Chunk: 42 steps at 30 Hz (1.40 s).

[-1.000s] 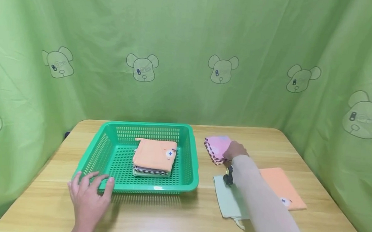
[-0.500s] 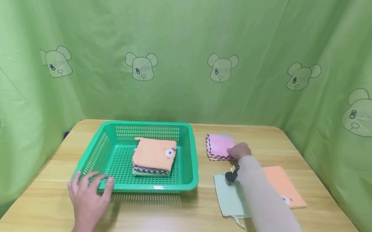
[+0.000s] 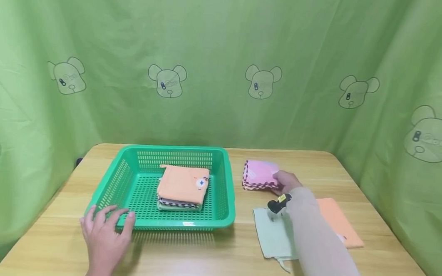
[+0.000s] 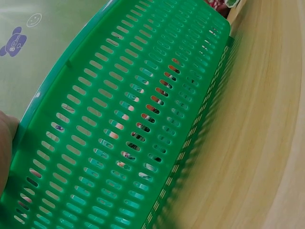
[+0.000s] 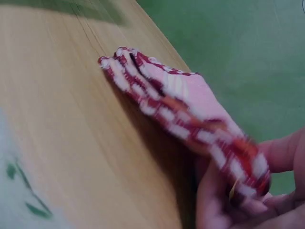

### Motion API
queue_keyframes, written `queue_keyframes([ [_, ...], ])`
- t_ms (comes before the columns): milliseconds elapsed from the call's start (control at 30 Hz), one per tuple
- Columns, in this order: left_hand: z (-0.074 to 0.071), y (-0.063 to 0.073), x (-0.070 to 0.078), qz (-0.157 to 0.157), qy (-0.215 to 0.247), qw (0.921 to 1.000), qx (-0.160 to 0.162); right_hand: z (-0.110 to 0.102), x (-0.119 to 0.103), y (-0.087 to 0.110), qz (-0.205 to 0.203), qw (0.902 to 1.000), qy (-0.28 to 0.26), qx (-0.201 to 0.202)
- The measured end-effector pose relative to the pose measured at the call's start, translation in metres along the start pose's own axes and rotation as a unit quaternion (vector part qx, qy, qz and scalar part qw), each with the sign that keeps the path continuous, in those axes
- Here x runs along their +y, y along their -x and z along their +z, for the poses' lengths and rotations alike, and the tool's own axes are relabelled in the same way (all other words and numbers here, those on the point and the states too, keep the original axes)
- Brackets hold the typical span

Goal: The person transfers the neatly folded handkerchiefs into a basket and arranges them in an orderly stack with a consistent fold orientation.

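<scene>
My left hand [image 3: 105, 236] rests at the near left corner of a green plastic basket [image 3: 186, 224], fingers spread and lightly bent over its rim. Inside the basket lies a stack of folded cloths, with an orange towel [image 3: 182, 184] on top. With thumb and fingers, my right hand [image 3: 287, 182] pinches the right edge of a folded pink towel [image 3: 260, 173] with a dark-red and white checked border. In the right wrist view, the pinched end of the pink towel [image 5: 200, 102] is lifted off the table, and its far end is low over the wood.
A pale green cloth [image 3: 273, 236] with a hanging loop lies in front of the right hand. Partly behind the right forearm is a flat orange cloth [image 3: 338, 221]. The wooden table [image 3: 184, 265] ends at a green curtain [image 3: 222, 113].
My right hand has shifted slightly right and turned, with the pink towel turning squarer to the table. The left hand and the basket have stayed put.
</scene>
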<state>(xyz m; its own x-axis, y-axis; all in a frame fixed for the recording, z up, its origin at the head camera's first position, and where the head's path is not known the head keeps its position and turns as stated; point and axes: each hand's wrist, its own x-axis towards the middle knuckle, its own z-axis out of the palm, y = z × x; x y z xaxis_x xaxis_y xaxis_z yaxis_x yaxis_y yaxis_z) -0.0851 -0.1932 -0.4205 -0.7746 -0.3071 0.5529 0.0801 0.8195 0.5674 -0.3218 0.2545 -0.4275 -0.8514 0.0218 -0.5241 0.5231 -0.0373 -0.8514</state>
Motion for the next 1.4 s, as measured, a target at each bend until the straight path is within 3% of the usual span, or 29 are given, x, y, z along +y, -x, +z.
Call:
queue_keyframes([
  [133,0.000,0.002,0.000,-0.002,0.000,1.0000,-0.004,0.001,0.002,0.001,0.026,0.9941,-0.096,-0.043],
  [567,0.001,-0.001,0.001,0.006,0.001,1.0000,0.004,0.008,-0.013,0.006,0.017,0.9814,-0.183,-0.054],
  [833,0.000,0.000,0.002,0.000,0.003,1.0000,0.002,0.016,-0.020,0.012,-0.002,0.9855,-0.164,-0.044],
  [1167,0.002,-0.001,0.001,0.012,0.008,0.9998,0.009,0.018,-0.026,0.014,-0.016,0.9840,-0.171,-0.047],
  [1400,0.001,0.000,0.001,0.001,0.005,1.0000,0.001,0.022,-0.029,0.017,-0.018,0.9840,-0.170,-0.050],
])
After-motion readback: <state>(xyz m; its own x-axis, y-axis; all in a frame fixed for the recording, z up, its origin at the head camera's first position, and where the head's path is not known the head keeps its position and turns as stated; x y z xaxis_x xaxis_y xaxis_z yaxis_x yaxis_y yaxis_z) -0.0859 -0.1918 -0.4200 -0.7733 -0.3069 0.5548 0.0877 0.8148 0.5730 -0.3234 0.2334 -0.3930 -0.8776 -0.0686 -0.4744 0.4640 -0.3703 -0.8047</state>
